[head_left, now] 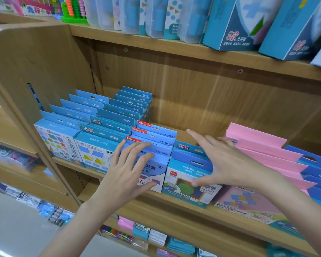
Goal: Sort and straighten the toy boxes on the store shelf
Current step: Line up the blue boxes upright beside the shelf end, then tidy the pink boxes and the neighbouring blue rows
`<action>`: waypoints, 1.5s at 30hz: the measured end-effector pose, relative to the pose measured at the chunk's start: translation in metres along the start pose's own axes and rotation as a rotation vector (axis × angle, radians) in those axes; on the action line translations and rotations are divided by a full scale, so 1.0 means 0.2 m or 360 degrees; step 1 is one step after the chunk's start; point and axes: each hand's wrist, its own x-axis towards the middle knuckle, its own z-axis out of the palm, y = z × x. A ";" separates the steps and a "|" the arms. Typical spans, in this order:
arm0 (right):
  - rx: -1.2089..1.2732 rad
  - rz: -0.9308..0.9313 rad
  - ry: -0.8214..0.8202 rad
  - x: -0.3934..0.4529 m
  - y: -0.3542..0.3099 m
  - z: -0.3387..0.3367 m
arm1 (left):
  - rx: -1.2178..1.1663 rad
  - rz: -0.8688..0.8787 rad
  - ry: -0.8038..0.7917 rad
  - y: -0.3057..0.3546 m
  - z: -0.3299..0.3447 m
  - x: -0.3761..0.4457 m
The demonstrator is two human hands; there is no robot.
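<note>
Blue toy boxes stand in rows on the middle wooden shelf [174, 203]. My left hand [130, 169] lies flat, fingers spread, on the front box of the red-tabbed YC-8834 row [161, 143]. My right hand [224, 160] is spread over the front deli box [185, 184] to its right, thumb on the box face, fingers reaching back toward the pink boxes [263, 151]. Neither hand grips anything. Two longer rows of blue boxes [93, 115] fill the shelf's left end.
Dark blue boxes [315, 167] stand right of the pink ones. The upper shelf carries tall blue cartons [235, 25] and clear cases [130, 13] leaning forward. A lower shelf [152, 236] holds small packs. Behind the deli boxes the shelf back [202, 101] is bare.
</note>
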 end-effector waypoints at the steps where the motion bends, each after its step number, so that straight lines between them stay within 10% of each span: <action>1: -0.0001 0.0001 0.0034 -0.02 0.02 -0.01 | -0.0041 0.0002 0.0002 0.01 0.00 0.00; 17: 0.0138 0.0264 0.0006 -0.60 0.62 0.06 | -0.0285 0.0197 0.0029 0.56 0.02 0.31; 45: -0.0488 -0.0056 0.0493 -0.43 0.53 0.22 | 0.0041 -0.0067 -0.0199 0.58 0.10 0.26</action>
